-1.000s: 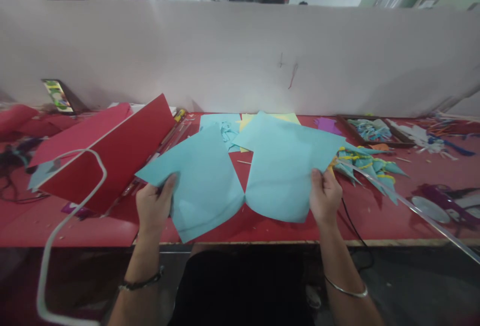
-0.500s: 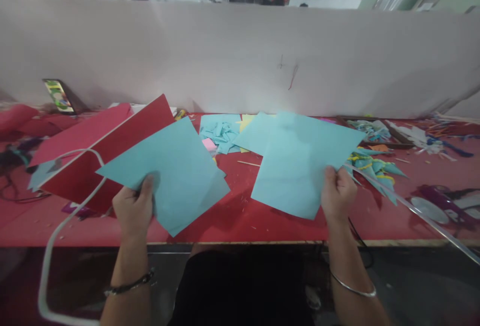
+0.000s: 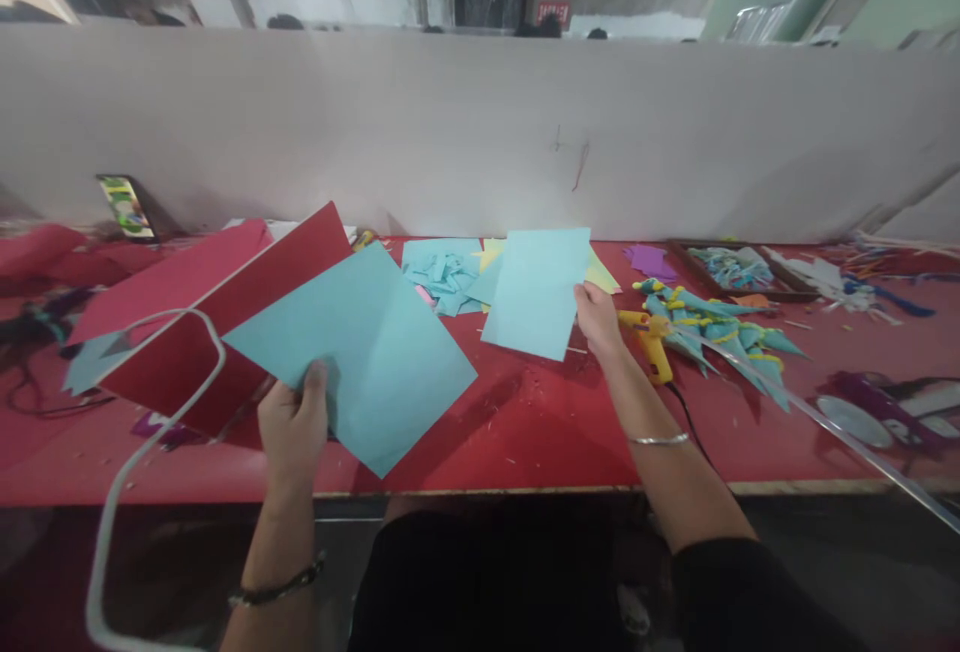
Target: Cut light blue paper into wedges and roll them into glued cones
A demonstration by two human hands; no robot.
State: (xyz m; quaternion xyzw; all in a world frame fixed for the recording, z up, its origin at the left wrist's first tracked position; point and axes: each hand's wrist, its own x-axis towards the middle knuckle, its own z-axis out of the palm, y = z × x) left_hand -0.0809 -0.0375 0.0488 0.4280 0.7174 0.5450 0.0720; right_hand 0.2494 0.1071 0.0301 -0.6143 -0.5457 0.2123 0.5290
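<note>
My left hand [image 3: 294,427] is closed on a light-blue sheet of paper [image 3: 367,357], thumb on top, holding it tilted over the near part of the table. My right hand [image 3: 598,320] reaches farther out and pinches the right edge of another light-blue sheet [image 3: 540,292]. That sheet covers part of some yellow paper [image 3: 602,274] and lies beside a heap of blue paper strips [image 3: 444,277]. Just right of my right hand rests a yellow glue gun [image 3: 651,342], close to several blue paper cones with yellow trim [image 3: 739,332].
A red board [image 3: 247,322] leans at the left behind a bent white tube [image 3: 120,492]. A phone [image 3: 126,207] stands against the white partition [image 3: 450,132]. A tray of strips [image 3: 795,282], purple paper [image 3: 649,262] and a clear rod [image 3: 840,437] are on the right.
My right hand has moved forward and left with its sheet, uncovering the glue gun, purple paper and more of the cones. My left hand has shifted slightly right, keeping its sheet.
</note>
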